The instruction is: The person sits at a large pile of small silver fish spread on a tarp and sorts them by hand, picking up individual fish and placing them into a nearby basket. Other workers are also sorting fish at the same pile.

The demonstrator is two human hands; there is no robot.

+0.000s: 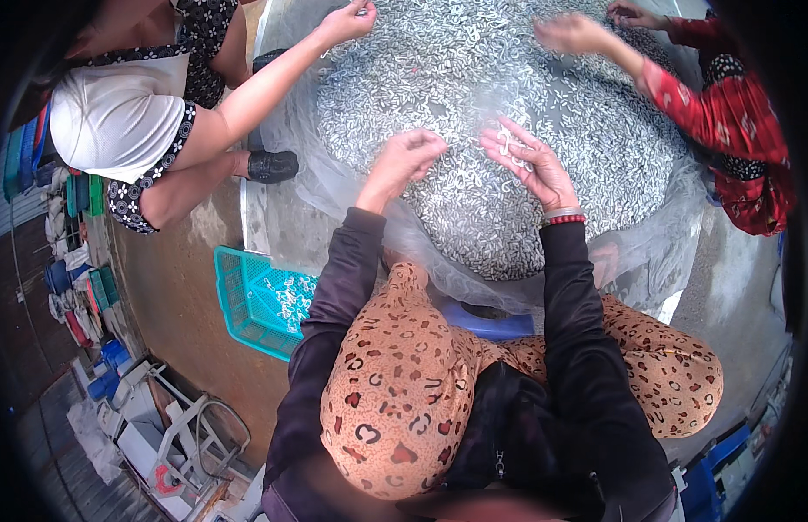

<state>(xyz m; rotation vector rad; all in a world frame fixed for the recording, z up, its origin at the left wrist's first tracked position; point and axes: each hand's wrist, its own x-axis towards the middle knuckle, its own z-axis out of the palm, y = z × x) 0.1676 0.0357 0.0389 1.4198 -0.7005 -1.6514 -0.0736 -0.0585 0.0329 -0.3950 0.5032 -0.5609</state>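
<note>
1. Silvery small fish [474,174] lie heaped just beyond both hands, on clear plastic sheet [334,187].
2. Right hand [530,165] pinches a few pale fish between thumb and fingertips; left hand [404,161] is loosely curled, its contents unseen.
3. Picking likely goes best with light pinches from the heap's near edge.
4. Teal basket [247,304] sits near the left elbow; two other people's hands work the far side.
</note>
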